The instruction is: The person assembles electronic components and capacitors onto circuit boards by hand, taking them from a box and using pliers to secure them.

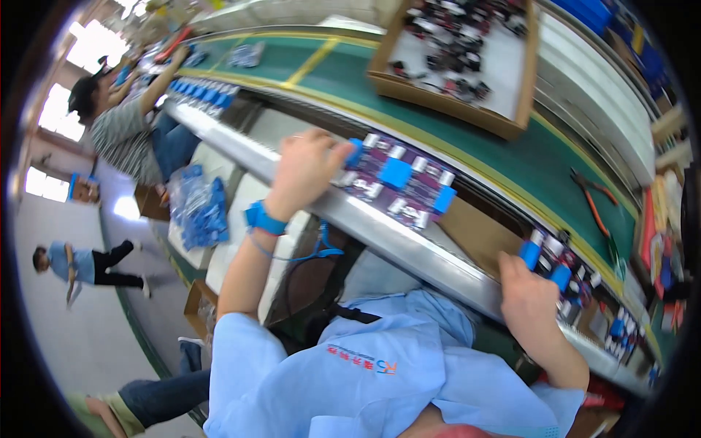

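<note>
A row of purple circuit boards (pixel 380 191) with white connectors and bright blue blocks lies along the metal rail (pixel 394 226) in front of me. My left hand (pixel 310 166), a blue strap with a thin cord on its wrist, is closed at the left end of this row. Its thumb presses against the end blue block (pixel 355 152). Farther right, my right hand (pixel 531 293) is closed at the left end of a second group of purple boards (pixel 562 264), fingers together beside a blue block. Its thumb is hidden.
Beyond the rail runs a green conveyor belt (pixel 328 67) with yellow lines. A cardboard tray (pixel 438 106) of small dark and red parts sits on it, with orange-handled pliers (pixel 595 204) farther right. Bagged blue parts (pixel 197 212) lie at left. A person in stripes (pixel 128 139) works up the line.
</note>
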{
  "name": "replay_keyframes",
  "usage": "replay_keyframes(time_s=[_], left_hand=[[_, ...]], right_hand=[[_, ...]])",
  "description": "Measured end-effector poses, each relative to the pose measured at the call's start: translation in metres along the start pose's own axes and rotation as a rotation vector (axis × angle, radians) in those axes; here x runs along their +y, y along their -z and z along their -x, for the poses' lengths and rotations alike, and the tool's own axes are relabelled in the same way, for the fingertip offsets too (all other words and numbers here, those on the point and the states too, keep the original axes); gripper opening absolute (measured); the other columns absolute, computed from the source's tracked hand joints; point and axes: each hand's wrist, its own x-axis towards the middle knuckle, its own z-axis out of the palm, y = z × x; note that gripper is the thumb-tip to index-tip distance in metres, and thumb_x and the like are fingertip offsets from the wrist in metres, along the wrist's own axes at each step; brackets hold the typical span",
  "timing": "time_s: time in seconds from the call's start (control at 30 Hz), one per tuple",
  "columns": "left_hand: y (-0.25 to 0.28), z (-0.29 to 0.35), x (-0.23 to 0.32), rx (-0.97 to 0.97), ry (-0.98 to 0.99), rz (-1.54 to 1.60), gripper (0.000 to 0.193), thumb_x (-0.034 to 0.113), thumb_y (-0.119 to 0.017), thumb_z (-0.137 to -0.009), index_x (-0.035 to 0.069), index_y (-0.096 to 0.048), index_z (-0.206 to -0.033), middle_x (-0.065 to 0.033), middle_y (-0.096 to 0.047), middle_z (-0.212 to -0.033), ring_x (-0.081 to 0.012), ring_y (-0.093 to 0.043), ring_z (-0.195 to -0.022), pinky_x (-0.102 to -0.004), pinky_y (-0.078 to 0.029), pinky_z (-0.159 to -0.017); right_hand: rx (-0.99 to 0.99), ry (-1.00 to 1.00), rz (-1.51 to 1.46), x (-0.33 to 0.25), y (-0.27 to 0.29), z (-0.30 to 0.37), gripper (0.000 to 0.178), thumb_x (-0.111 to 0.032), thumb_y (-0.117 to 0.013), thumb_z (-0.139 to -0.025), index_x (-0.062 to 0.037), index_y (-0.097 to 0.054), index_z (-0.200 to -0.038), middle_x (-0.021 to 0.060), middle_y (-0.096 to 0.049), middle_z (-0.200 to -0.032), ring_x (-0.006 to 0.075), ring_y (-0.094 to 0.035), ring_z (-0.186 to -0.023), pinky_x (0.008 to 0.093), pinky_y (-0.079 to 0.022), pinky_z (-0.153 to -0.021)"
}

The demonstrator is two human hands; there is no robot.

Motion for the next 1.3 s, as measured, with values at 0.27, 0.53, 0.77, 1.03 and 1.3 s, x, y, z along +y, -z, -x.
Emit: replay_keyframes(time_s=[0.27, 0.53, 0.77, 1.03, 1.3], left_hand=[[-0.01, -0.009, 0.033, -0.221, -0.221, 0.235, 0.042, 0.04, -0.054, -0.093, 0.003, -0.072, -0.086, -0.011, -0.068, -0.093, -0.0301, -0.061, -0.095, -0.0407, -0.042, -0.087], [0.0, -0.06, 0.093, 0.045, -0.366, 0.142, 0.032, 0.038, -0.064, -0.088, 0.009, -0.071, -0.076, -0.0109, -0.064, -0.074, -0.0326, -0.062, -0.071, -0.0418, -0.048, -0.062], [-0.019, -0.168, 0.124, 0.291, -0.623, -0.01, 0.022, 0.029, -0.071, -0.079, 0.008, -0.067, -0.075, -0.009, -0.064, -0.078, -0.0307, -0.062, -0.077, -0.0416, -0.044, -0.071], [-0.054, -0.209, 0.128, 0.018, -0.562, -0.37, 0.043, 0.043, -0.082, -0.064, 0.008, -0.064, -0.081, -0.0129, -0.062, -0.092, -0.0328, -0.06, -0.091, -0.0467, -0.039, -0.081], [-0.044, -0.221, 0.132, -0.03, -0.394, 0.08, 0.027, 0.026, -0.063, -0.08, 0.001, -0.065, -0.091, -0.0137, -0.065, -0.087, -0.0255, -0.063, -0.088, -0.0382, -0.04, -0.089]], right_hand=[[-0.031, -0.445, -0.089, 0.042, 0.005, 0.05, 0.029, 0.001, -0.049, -0.08, -0.0052, -0.065, -0.104, 0.017, -0.068, -0.091, 0.0372, -0.066, -0.084, 0.0449, -0.05, -0.071], [0.009, -0.675, 0.006, 0.08, -0.017, 0.081, 0.026, 0.004, -0.046, -0.079, -0.006, -0.063, -0.097, 0.016, -0.068, -0.085, 0.0361, -0.066, -0.081, 0.0453, -0.05, -0.067], [0.099, -0.804, -0.014, 0.091, -0.016, 0.113, 0.022, 0.003, -0.051, -0.078, -0.0073, -0.061, -0.095, 0.0154, -0.067, -0.086, 0.0363, -0.066, -0.078, 0.0467, -0.051, -0.066], [0.076, -1.036, 0.095, 0.137, -0.04, 0.151, 0.014, -0.005, -0.054, -0.079, -0.0084, -0.063, -0.089, 0.0151, -0.068, -0.076, 0.0332, -0.069, -0.074, 0.0474, -0.052, -0.062], [0.092, -1.249, 0.17, 0.187, -0.055, 0.213, 0.02, -0.007, -0.057, -0.078, -0.0129, -0.067, -0.094, 0.0141, -0.069, -0.081, 0.0323, -0.068, -0.078, 0.0459, -0.052, -0.065]])
